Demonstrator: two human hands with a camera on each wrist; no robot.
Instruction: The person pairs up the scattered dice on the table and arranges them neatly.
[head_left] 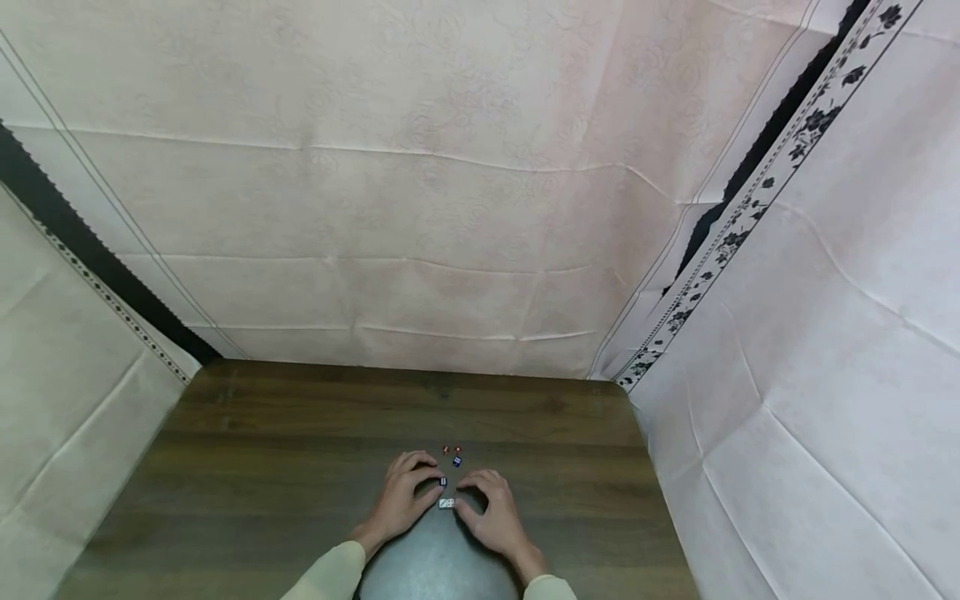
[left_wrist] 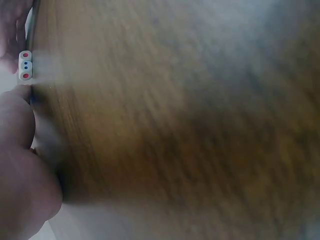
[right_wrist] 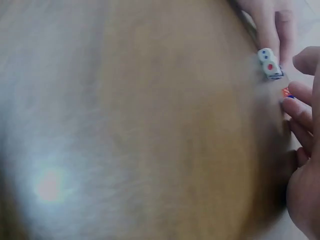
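A pair of white dice [head_left: 447,503] sits side by side on the table between my hands; their red and blue pips show in both wrist views. Just beyond them, my left hand [head_left: 401,498] pinches a dark blue die [head_left: 442,482] between thumb and index fingertips. My right hand [head_left: 489,512] curves loosely beside the white dice, thumb and fingers apart, holding nothing. Whether its thumb touches the nearest white die, I cannot tell. Farther off lie another blue die [head_left: 457,461] and two small red dice [head_left: 446,450].
The brown wooden table [head_left: 300,433] extends on both sides of the hands. Pale cloth [head_left: 450,208] hangs behind its far edge, and more cloth [head_left: 825,375] with a dark floral border covers the right side. A rounded grey shape [head_left: 442,558] lies between the forearms.
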